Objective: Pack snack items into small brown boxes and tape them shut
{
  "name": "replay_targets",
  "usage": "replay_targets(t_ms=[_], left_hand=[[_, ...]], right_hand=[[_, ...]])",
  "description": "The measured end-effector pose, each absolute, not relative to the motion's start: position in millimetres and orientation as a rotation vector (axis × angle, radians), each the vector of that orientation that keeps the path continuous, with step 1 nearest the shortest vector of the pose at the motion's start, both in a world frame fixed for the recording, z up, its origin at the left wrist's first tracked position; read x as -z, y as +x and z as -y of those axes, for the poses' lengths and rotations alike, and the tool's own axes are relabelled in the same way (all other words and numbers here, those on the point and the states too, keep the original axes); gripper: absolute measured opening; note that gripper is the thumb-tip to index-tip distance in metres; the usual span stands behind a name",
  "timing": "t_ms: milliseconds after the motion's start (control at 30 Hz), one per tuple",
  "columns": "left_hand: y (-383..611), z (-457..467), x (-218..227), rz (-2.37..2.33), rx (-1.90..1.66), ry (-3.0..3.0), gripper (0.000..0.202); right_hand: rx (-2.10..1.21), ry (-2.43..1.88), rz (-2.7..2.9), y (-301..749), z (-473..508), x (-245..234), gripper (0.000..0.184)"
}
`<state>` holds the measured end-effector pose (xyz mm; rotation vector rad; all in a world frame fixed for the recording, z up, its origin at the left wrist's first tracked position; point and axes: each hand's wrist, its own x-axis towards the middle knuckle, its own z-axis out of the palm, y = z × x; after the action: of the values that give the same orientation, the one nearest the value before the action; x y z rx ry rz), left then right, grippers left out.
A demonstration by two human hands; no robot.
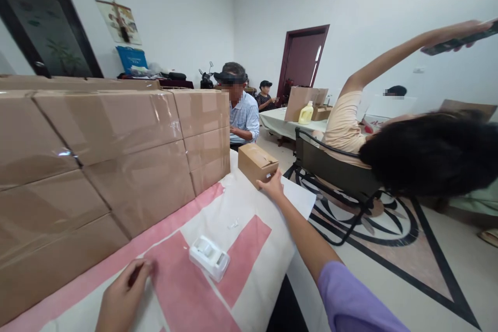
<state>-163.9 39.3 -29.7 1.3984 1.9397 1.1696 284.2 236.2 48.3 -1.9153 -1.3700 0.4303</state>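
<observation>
At the far edge of the cloth-covered table, my right hand (272,187) grips the near end of a small cardboard box (254,162), thumb low and fingers along the side. The box rests on the table with its taped top upward. My left hand (126,290) is closed at the lower left, thumb and fingertips pressed together just above the cloth; anything between them is too small to make out. Between my hands and nearer the left lies a white tape dispenser (210,258). Small clear scraps (233,224) lie beyond it.
Stacked, taped cardboard boxes (132,119) form a wall along the left of the table (175,280). A person in a light shirt (245,116) sits beyond them. Right of the table, another person in a chair (338,158) stretches an arm upward, holding a dark flat object (459,41).
</observation>
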Motion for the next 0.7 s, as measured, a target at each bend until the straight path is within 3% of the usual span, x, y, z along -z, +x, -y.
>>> replay_targets(t_ms=[200, 333, 467, 600, 700], left_hand=[[-169.3, -39.0, 28.5, -1.943, -1.038, 1.455, 0.052], [-160.6, -36.4, 20.7, -1.977, -0.974, 1.486, 0.054], [-160.9, -34.0, 20.9, -1.988, -0.958, 1.492, 0.052], [-163.0, -33.7, 23.9, -1.99, -0.954, 1.491, 0.048], [-161.7, -35.6, 23.2, -1.993, -0.97, 1.505, 0.047]], right_hand=[[-0.301, -2.106, 1.433, 256.8, -313.1, -33.2, 0.131], [-0.227, -2.18, 1.504, 246.5, -345.8, -21.5, 0.13], [-0.174, -2.213, 1.62, 248.3, -366.3, -15.5, 0.116], [-0.141, -2.183, 1.832, 255.0, -375.2, -8.2, 0.083], [-0.102, -2.183, 1.918, 256.9, -376.7, -5.0, 0.072]])
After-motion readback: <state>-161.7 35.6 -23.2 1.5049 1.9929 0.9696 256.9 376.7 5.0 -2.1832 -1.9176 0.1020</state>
